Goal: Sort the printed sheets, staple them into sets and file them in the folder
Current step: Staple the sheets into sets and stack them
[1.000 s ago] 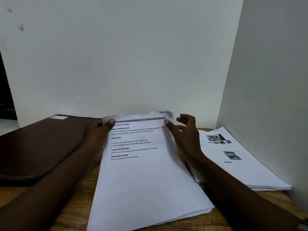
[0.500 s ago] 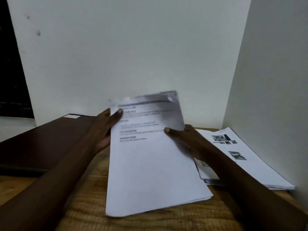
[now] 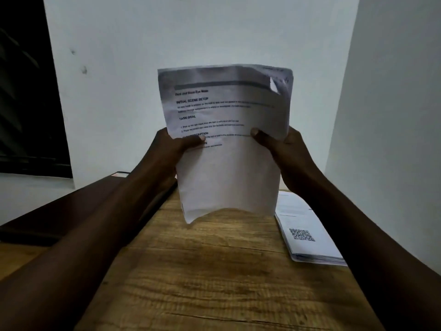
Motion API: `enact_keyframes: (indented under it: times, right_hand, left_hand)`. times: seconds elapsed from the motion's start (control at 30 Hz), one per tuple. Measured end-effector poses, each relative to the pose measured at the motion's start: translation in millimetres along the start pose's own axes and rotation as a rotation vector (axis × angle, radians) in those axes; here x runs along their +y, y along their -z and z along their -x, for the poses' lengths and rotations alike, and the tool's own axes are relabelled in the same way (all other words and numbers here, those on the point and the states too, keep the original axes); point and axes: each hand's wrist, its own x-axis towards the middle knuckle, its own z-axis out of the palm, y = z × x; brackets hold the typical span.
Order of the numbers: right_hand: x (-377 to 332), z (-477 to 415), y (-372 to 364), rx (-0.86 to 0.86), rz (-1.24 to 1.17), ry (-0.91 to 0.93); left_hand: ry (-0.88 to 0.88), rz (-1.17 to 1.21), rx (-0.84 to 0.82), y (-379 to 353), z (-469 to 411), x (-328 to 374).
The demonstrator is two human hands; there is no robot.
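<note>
A stack of printed sheets (image 3: 226, 168) stands upright in the air above the wooden table (image 3: 202, 271), its text side facing me and its top right corner curled. My left hand (image 3: 174, 149) grips its left edge, thumb on the front. My right hand (image 3: 281, 149) grips the right edge the same way. A second pile of printed sheets (image 3: 307, 237) with a QR code on top lies flat at the right. A dark brown folder (image 3: 71, 206) lies closed on the left of the table.
A white wall stands close behind the table and another white wall closes in the right side. A dark window opening (image 3: 26, 87) is at the far left. Bare wood shows in front of me between my forearms.
Both hands have lifted the stack off the table and tipped it upright, sliding from its top corners down to its side edges. The pile at the right has stayed put.
</note>
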Motion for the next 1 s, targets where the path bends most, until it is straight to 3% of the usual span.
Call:
enact_keyframes:
  times: [0.43, 1.0]
  right_hand:
    - [-9.8, 6.5, 1.4, -0.005, -0.058, -0.040]
    - [1.6, 4.7, 5.3, -0.015, 0.008, -0.220]
  left_hand:
    - [0.016, -0.015, -0.001, -1.4, 5.7, -10.1]
    - [0.229, -0.040, -0.077, 1.4, 2.5, -15.2]
